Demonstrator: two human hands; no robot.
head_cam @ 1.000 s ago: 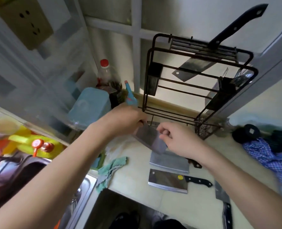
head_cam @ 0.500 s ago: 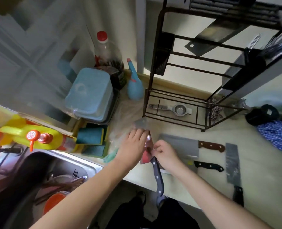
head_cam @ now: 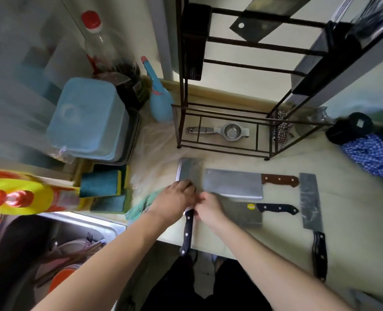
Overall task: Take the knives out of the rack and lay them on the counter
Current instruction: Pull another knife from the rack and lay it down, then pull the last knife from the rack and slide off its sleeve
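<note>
A black-handled cleaver (head_cam: 189, 170) lies on the counter (head_cam: 354, 221), blade pointing away and handle over the front edge. My left hand (head_cam: 177, 202) rests on the rear of its blade. My right hand (head_cam: 209, 209) touches it beside the handle. To the right lie a brown-handled cleaver (head_cam: 233, 185), a black-handled cleaver with a yellow sticker (head_cam: 246, 214) and a long cleaver (head_cam: 310, 200). One more cleaver (head_cam: 262, 21) still hangs in the black wire rack (head_cam: 231, 43) at the back.
A metal strainer (head_cam: 228, 131) lies under the rack. Left of the knives are a teal cloth (head_cam: 141, 205), sponges (head_cam: 103, 182), a blue tub (head_cam: 89, 117), a blue spray bottle (head_cam: 159, 97) and the sink (head_cam: 58, 243). A blue checked cloth (head_cam: 372, 156) lies at the right.
Both hands brought the cleaver down from in front of the rack and laid it flat on the counter, left of the other knives. The camera tilted downward.
</note>
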